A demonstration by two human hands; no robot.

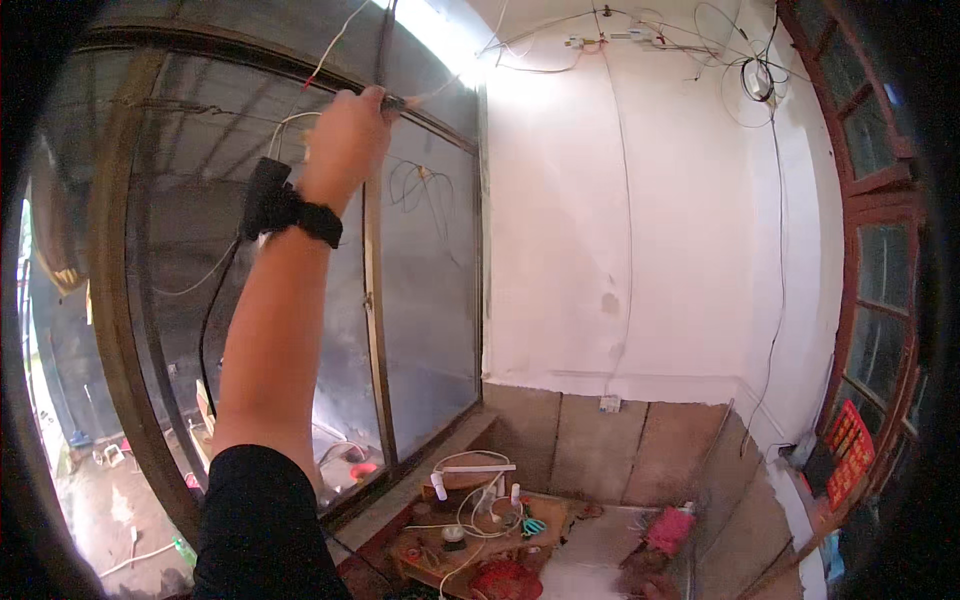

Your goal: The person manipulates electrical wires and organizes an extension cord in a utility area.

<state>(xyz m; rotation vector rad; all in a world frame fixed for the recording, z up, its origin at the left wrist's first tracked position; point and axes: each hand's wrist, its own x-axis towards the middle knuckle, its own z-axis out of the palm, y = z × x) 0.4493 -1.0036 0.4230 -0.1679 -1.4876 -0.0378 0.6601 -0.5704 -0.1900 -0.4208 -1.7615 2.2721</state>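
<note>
So the left hand (350,135) is way up at 11 o'clock, arm stretched from a black sleeve (262,525) around 7 o'clock, and the fingers look curled in against the top rail (435,128) of the window (430,290). A short dark bit pokes out past the fingertips, but it's blurry there — can't tell if it's actually gripped or just part of the frame behind. The nearest wire (338,45) is a pale one with a red bit on it, hanging down just above the hand, still at 11 o'clock. There's a black strap (320,225) round the wrist, and right beside it at 10 o'clock a black box (265,190) with pale leads at the top and a black cable (210,320) out the bottom. A bright light (430,35) glares near 12 o'clock, and a dark coil (757,80) hangs by the white wall (560,220) between 1 and 2. Down at 6 o'clock the counter (548,512) is pretty cluttered — loops of white cable (463,515), teal scissors (534,525), a white bar (480,468) and something red (505,580). Something pink (672,528) sits off at 5 o'clock, and a red card (850,455) is at 4.
</note>
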